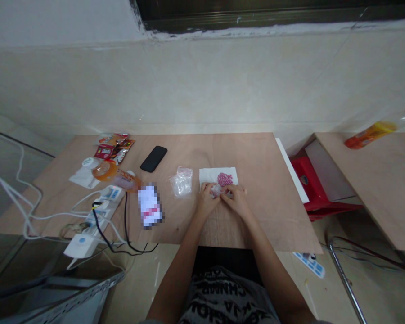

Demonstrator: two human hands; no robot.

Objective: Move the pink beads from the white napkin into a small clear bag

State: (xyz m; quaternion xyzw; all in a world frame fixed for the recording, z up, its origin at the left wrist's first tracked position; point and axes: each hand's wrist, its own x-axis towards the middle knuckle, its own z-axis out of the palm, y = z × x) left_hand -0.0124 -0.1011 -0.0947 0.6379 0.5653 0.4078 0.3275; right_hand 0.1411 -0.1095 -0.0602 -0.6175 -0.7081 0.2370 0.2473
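My left hand (207,198) and my right hand (235,198) meet over the front edge of a white sheet (207,174) on the wooden table. Between them is a small clear plastic bag (217,191) with something pinkish in it, and the fingers of both hands are closed on it. A cluster of small pink beads (224,178) lies on the sheet, just beyond my right fingers. To the left of the sheet rests another clear plastic bag (182,182), touched by neither hand.
On the table's left are a black phone (154,159), a pixelated bright screen (150,206), an orange drink bottle (113,174), red snack packets (114,147) and a power strip (101,216) with cables. Another bottle (378,131) stands on the right table, near a red stool (310,184).
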